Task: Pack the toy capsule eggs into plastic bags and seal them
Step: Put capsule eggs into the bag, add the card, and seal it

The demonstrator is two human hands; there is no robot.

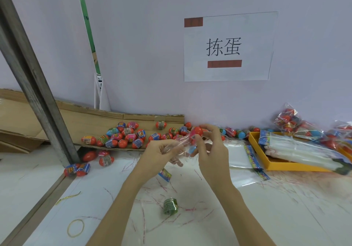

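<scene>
Both hands work above the bench point(266, 217), just in front of the egg pile point(125, 136) on the cardboard sheet point(91, 119). The left hand point(158, 153) grips the clear plastic bag point(178, 146), fingers curled round its lower part. The right hand point(211, 148) pinches the bag's upper end, where a red capsule egg point(197, 131) sits inside. Right of the hands, a yellow tray point(256, 146) holds empty bags point(297, 149); filled bags point(287, 119) lie behind it.

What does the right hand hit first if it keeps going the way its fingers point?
The right hand points up and left, away from the person. Likely first contact: the capsule egg in the clear bag at its fingertips, then the loose eggs by the wall; depth is unclear.
</scene>
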